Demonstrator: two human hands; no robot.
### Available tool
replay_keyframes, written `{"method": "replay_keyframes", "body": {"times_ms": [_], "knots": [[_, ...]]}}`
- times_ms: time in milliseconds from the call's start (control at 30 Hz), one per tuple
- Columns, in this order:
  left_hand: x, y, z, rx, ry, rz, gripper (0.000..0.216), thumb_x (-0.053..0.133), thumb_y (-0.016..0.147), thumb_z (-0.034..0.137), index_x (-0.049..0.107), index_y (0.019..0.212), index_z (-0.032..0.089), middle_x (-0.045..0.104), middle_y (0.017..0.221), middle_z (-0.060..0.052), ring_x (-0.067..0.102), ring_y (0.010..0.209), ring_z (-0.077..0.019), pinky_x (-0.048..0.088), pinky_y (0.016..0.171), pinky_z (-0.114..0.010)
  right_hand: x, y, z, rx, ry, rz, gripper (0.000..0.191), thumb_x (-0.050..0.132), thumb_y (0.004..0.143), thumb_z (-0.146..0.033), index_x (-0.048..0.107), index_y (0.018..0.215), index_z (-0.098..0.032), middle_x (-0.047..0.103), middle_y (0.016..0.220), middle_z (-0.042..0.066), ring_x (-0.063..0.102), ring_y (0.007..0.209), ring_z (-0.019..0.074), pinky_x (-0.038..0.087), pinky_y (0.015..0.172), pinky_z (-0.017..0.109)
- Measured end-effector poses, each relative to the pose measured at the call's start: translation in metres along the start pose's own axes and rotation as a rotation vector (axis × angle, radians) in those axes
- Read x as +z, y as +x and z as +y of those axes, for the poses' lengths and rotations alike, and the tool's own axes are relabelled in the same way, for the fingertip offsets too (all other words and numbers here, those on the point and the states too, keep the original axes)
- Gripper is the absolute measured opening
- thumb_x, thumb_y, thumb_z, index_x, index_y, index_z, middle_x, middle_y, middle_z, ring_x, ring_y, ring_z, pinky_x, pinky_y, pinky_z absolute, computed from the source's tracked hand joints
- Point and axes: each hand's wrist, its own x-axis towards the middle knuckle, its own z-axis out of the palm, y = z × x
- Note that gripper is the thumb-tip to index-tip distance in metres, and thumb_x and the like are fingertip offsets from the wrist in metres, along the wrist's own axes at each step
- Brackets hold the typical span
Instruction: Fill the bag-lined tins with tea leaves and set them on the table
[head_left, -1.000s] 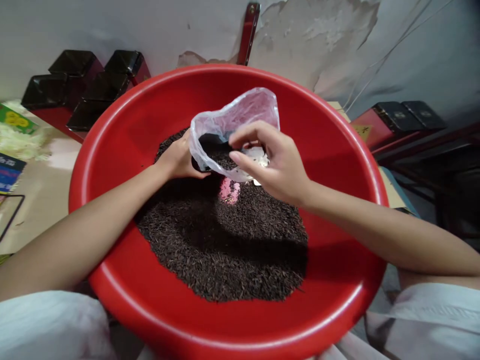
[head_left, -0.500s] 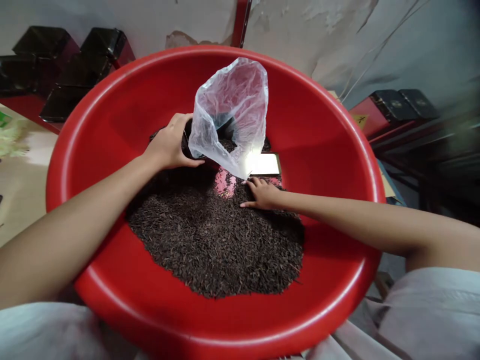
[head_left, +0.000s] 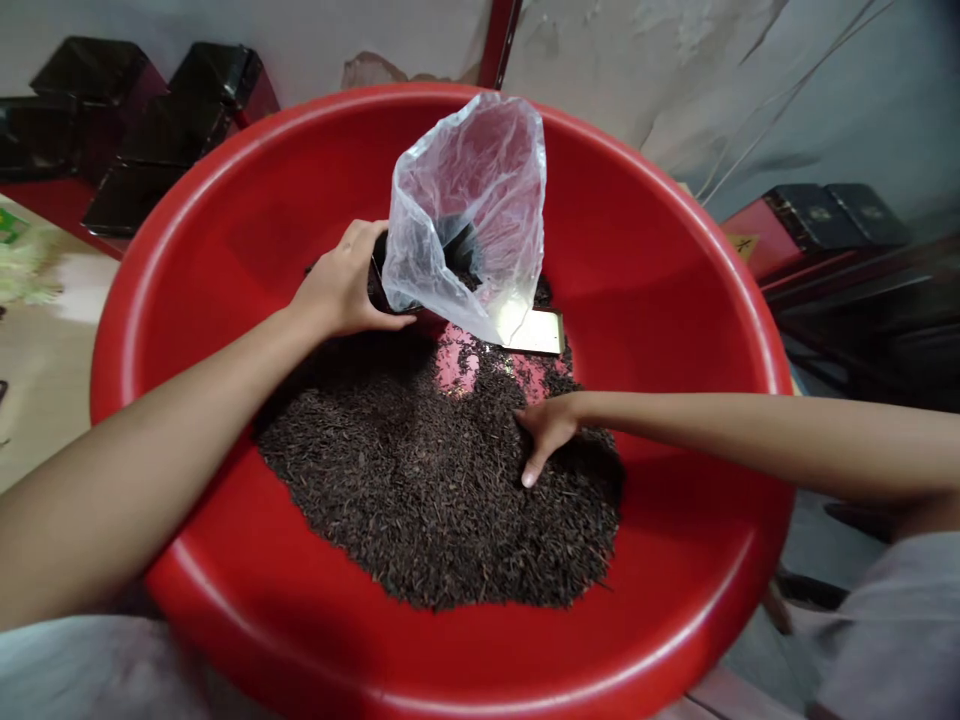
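Dark loose tea leaves [head_left: 435, 500] lie heaped in a large red plastic basin [head_left: 247, 620]. At the back of the heap, my left hand [head_left: 341, 285] is wrapped round the side of a dark box [head_left: 380, 275], tilted, with its lower part hidden. A clear plastic bag [head_left: 487, 190] lines it and stands up wide-mouthed, with some leaves showing inside. My right hand [head_left: 553, 425] is dug into the right side of the heap, thumb stretched out and apart. Its other fingers are mostly hidden in the leaves. Behind it lies a bright, shiny rectangular plate [head_left: 536, 331].
Several red boxes with black tops [head_left: 172, 130] stand beyond the basin's left rim. More such boxes [head_left: 814, 215] are at the right. A cracked wall [head_left: 600, 90] rises behind, with cords hanging. Beige flooring [head_left: 45, 400] shows at the left.
My right hand has drawn back towards me and slightly right, from beside the plate into the leaves. My left hand keeps its hold on the box. The plate's glare is weaker.
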Motion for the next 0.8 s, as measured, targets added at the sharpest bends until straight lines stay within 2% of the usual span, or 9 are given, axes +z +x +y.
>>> {"method": "replay_keyframes", "body": {"times_ms": [100,167,267,400,533,600,700,800], "knots": [[0.001,0.000,-0.001,-0.034,0.032,-0.006,0.089,0.071,0.052,0.062,0.038,0.125,0.023,0.050,0.123,-0.005,0.051,0.106,-0.0317,0.047,0.083,-0.044,0.003,-0.009,-0.010,0.028,-0.158,-0.212,0.119,0.079,0.039,-0.061,0.041,0.134,0.002,0.047,0.133,0.027,0.050,0.119,0.0381,0.040,0.103,0.043],[0.001,0.001,-0.001,-0.056,0.047,0.004,0.090,0.074,0.049,0.061,0.039,0.124,0.024,0.051,0.123,-0.007,0.053,0.104,-0.0321,0.048,0.082,-0.044,0.005,-0.014,-0.015,0.014,-0.185,-0.227,0.119,0.077,0.044,-0.061,0.037,0.136,0.003,0.043,0.135,0.028,0.047,0.121,0.0401,0.038,0.104,0.044],[0.002,0.002,-0.001,-0.063,0.044,0.017,0.089,0.076,0.046,0.060,0.041,0.122,0.027,0.051,0.122,-0.008,0.055,0.103,-0.0328,0.048,0.081,-0.043,0.006,-0.019,-0.022,-0.054,-0.096,-0.196,0.108,0.078,0.043,-0.060,0.048,0.128,-0.001,0.052,0.129,0.024,0.052,0.116,0.0394,0.041,0.101,0.045],[0.001,0.002,-0.001,-0.052,0.044,0.001,0.087,0.075,0.050,0.059,0.040,0.123,0.028,0.051,0.123,-0.006,0.054,0.104,-0.0321,0.048,0.082,-0.044,0.007,-0.024,-0.030,-0.165,0.154,-0.212,0.076,0.077,0.047,-0.059,0.064,0.107,-0.013,0.067,0.109,0.011,0.062,0.101,0.0307,0.047,0.092,0.039],[0.000,0.003,-0.001,-0.079,0.061,-0.031,0.090,0.074,0.050,0.061,0.039,0.125,0.025,0.049,0.124,-0.007,0.052,0.105,-0.0326,0.048,0.082,-0.046,0.011,-0.029,-0.036,-0.187,0.286,-0.172,0.077,0.081,0.045,-0.052,0.063,0.111,-0.016,0.065,0.114,0.008,0.061,0.105,0.0277,0.045,0.095,0.035],[-0.001,0.003,0.000,-0.099,0.073,-0.043,0.093,0.074,0.049,0.062,0.038,0.125,0.024,0.049,0.125,-0.007,0.052,0.105,-0.0328,0.048,0.082,-0.046,0.022,-0.031,-0.040,-0.168,0.386,-0.198,0.070,0.079,0.050,-0.050,0.063,0.109,-0.016,0.066,0.113,0.007,0.062,0.102,0.0244,0.047,0.092,0.032],[-0.003,0.004,0.003,-0.110,0.094,-0.065,0.093,0.074,0.050,0.062,0.037,0.126,0.022,0.048,0.125,-0.009,0.052,0.105,-0.0323,0.048,0.083,-0.045,0.050,-0.030,-0.050,-0.102,0.512,-0.297,0.041,0.066,0.069,-0.043,0.067,0.098,-0.013,0.071,0.097,0.006,0.066,0.084,0.0185,0.052,0.074,0.027],[-0.006,0.004,0.009,-0.101,0.124,-0.105,0.093,0.073,0.053,0.060,0.036,0.127,0.016,0.047,0.125,-0.014,0.052,0.106,-0.0326,0.047,0.086,-0.045,0.073,-0.024,-0.064,-0.072,0.441,-0.312,0.025,0.065,0.069,-0.027,0.069,0.084,-0.007,0.071,0.081,0.006,0.065,0.071,0.0176,0.050,0.060,0.024]]}}
